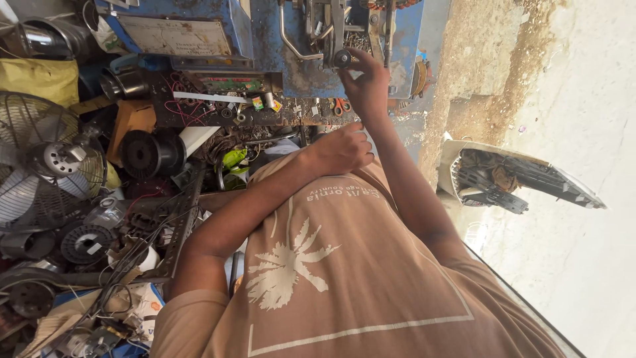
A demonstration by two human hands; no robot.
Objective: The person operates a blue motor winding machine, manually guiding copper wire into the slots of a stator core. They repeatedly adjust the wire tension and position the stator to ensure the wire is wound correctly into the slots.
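Observation:
My right hand (366, 85) reaches up to a blue, worn machine (265, 40) and pinches a small round black knob (342, 58) on its front. Bent metal rods and levers stick out of the machine just beside the knob. My left hand (341, 150) is curled into a fist at the near edge of the cluttered work shelf (199, 109); nothing shows in it. My tan shirt with a pale palm print (344, 278) fills the lower middle of the view.
Red wires, small parts and orange-handled pliers (339, 106) lie on the shelf. At left are a wire-guard fan (40, 159), a black spool (149, 154), motor parts and tangled cables. A broken white casing (517, 179) lies on the dusty floor at right.

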